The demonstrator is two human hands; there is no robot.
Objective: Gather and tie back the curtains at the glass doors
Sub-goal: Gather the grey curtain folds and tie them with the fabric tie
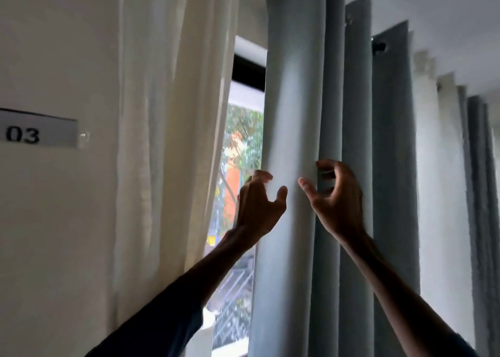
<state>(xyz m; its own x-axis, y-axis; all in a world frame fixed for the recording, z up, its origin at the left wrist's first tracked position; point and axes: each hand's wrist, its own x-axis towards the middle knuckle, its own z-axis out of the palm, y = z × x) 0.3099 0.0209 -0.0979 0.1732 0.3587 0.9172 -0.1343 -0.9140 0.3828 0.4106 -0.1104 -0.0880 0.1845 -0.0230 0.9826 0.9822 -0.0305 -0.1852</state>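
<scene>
The tall grey-blue eyelet curtain (292,113) hangs straight ahead, its folds running vertically. The left hand (257,205) curls at the curtain's free left edge, though I cannot tell whether it grips. The right hand (338,202) hooks its fingers into the first fold. Gathering likely runs rightward.

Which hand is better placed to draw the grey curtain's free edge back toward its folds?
Left, probably. The left hand is at the free edge of the grey curtain, beside the glass; the right hand sits a fold further in.
</scene>
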